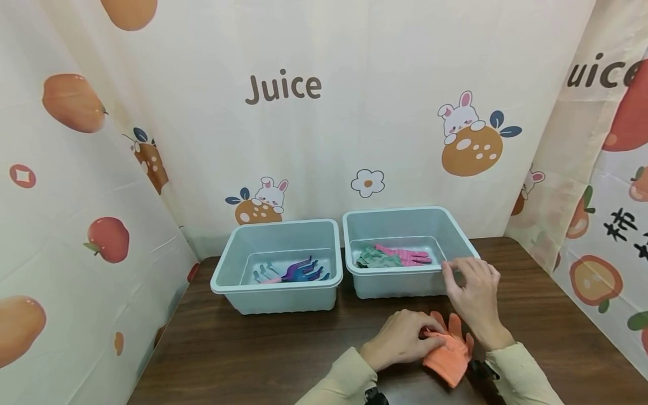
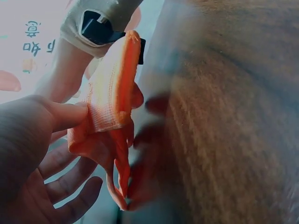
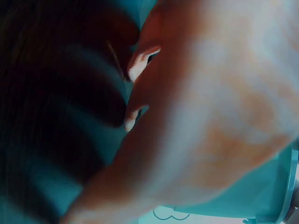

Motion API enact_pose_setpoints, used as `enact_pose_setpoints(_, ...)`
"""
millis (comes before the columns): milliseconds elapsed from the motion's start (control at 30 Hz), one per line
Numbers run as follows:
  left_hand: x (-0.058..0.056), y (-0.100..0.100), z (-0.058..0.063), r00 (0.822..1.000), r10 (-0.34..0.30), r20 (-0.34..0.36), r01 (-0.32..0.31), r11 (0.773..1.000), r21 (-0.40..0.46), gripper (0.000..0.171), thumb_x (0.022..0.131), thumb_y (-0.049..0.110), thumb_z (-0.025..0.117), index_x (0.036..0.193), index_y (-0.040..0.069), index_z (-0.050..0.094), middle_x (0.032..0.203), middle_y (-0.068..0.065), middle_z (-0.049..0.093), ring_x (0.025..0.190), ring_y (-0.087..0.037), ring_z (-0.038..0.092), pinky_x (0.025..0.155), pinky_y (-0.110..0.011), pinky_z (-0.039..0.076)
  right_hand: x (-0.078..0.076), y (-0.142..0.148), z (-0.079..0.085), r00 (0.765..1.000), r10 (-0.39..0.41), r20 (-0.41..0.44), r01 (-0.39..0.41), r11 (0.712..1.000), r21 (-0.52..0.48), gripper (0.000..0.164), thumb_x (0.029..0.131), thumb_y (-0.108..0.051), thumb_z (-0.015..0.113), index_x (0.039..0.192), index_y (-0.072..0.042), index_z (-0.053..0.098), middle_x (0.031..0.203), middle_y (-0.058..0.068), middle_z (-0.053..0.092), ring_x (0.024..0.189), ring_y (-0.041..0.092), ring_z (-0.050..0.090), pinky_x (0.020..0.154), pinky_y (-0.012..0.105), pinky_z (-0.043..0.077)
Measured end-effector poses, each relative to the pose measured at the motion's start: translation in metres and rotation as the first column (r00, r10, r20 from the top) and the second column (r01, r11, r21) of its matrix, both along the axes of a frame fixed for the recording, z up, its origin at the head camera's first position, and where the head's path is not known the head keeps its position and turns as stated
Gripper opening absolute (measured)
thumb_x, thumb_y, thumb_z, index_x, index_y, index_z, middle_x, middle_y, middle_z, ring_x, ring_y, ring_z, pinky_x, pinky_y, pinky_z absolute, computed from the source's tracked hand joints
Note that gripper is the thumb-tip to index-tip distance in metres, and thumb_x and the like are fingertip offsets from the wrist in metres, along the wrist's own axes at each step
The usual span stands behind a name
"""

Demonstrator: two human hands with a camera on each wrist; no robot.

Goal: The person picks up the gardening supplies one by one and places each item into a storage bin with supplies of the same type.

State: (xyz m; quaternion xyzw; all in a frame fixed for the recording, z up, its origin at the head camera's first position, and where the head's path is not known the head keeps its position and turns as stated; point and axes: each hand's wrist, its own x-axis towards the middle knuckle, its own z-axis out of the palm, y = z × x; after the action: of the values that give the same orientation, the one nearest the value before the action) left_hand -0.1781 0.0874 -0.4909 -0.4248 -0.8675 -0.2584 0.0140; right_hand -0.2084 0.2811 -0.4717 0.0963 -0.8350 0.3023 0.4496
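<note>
An orange knit glove [image 1: 449,360] is just above the dark tabletop, its fingers pointing away from the person. My left hand [image 1: 402,340] pinches it between thumb and fingers; in the left wrist view the thumb presses near the cuff of the orange glove [image 2: 110,93]. The right hand [image 1: 476,295] is beside the front right corner of the right bin [image 1: 392,271], fingers loosely bent and holding nothing visible. Whether its fingertips touch the rim I cannot tell. Inside that bin lie a green glove [image 1: 376,257] and a pink glove [image 1: 414,257]. The right wrist view is dark and blurred.
Left of it stands a second pale blue bin [image 1: 275,288], holding a blue and purple glove [image 1: 301,271] with some pink beside it. Both bins stand at the back of the wooden table [image 1: 243,354]. A printed curtain [image 1: 324,135] hangs behind and along the sides.
</note>
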Motion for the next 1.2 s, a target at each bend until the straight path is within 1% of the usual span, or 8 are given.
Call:
enact_pose_setpoints(67,0.000,0.000,0.002,1.000,0.001,0.005,-0.001,1.000,0.007,0.016,0.103,0.041,0.070,0.111,0.033,0.082,0.098,0.024,0.075,0.077,0.017,0.056,0.067,-0.003,0.039,0.000,0.000,0.000,1.000,0.000,0.001,0.000,1.000,0.000,0.010,0.090,-0.007,0.078,0.087,0.000,0.071,0.090,0.022,0.070,0.099,0.045,0.058,0.097,0.067,0.030)
enact_pose_setpoints(233,0.000,-0.001,0.002,1.000,-0.001,0.017,0.001,1.000,0.011,0.016,0.104,0.041,0.070,0.110,0.033,0.082,0.096,0.025,0.075,0.075,0.019,0.053,0.066,-0.003,0.039,0.000,0.001,0.000,1.000,0.000,0.000,0.000,1.000,0.002,0.009,0.090,-0.007,0.078,0.087,0.000,0.072,0.090,0.022,0.070,0.098,0.044,0.059,0.096,0.067,0.030)
enact_pose_setpoints(500,-0.001,-0.002,0.003,1.000,-0.017,0.005,0.017,0.999,0.031,0.017,0.105,0.040,0.068,0.111,0.032,0.082,0.099,0.023,0.076,0.078,0.018,0.055,0.067,-0.002,0.039,0.000,0.002,0.000,1.000,-0.003,-0.005,0.003,1.000,0.004,0.009,0.090,-0.007,0.078,0.087,0.000,0.072,0.090,0.022,0.070,0.098,0.044,0.058,0.096,0.067,0.030)
enact_pose_setpoints(733,-0.005,-0.007,0.004,1.000,-0.014,-0.014,0.015,0.999,0.037,0.015,0.104,0.039,0.070,0.111,0.033,0.081,0.101,0.023,0.076,0.080,0.018,0.055,0.068,-0.002,0.038,0.000,0.000,0.001,1.000,0.000,-0.010,0.000,1.000,0.003,0.008,0.090,-0.006,0.078,0.088,0.000,0.072,0.090,0.022,0.070,0.098,0.044,0.058,0.097,0.068,0.030)
enact_pose_setpoints(867,-0.006,-0.011,0.007,1.000,-0.023,-0.010,0.023,0.998,0.065,0.014,0.103,0.036,0.071,0.110,0.031,0.081,0.098,0.022,0.075,0.077,0.017,0.054,0.067,-0.002,0.038,0.000,-0.001,0.000,1.000,0.003,-0.013,-0.003,1.000,0.004,0.008,0.090,-0.006,0.078,0.088,-0.001,0.072,0.090,0.021,0.070,0.098,0.044,0.058,0.096,0.068,0.031)
enact_pose_setpoints(1100,-0.009,-0.017,0.015,1.000,-0.005,0.003,0.005,0.995,0.098,0.015,0.102,0.034,0.072,0.111,0.027,0.081,0.088,0.020,0.071,0.069,0.014,0.048,0.063,-0.003,0.037,-0.001,0.000,-0.002,1.000,0.006,-0.019,-0.007,1.000,-0.003,0.008,0.090,-0.006,0.077,0.088,-0.001,0.072,0.089,0.021,0.070,0.097,0.043,0.058,0.096,0.067,0.030)
enact_pose_setpoints(1200,-0.010,-0.020,0.018,1.000,0.001,-0.014,0.001,0.995,0.103,0.014,0.102,0.034,0.072,0.110,0.027,0.081,0.084,0.020,0.069,0.067,0.013,0.045,0.061,-0.004,0.036,-0.002,0.000,-0.002,1.000,0.009,-0.014,-0.009,1.000,-0.006,0.008,0.090,-0.006,0.077,0.088,-0.001,0.072,0.090,0.021,0.070,0.098,0.043,0.058,0.097,0.067,0.030)
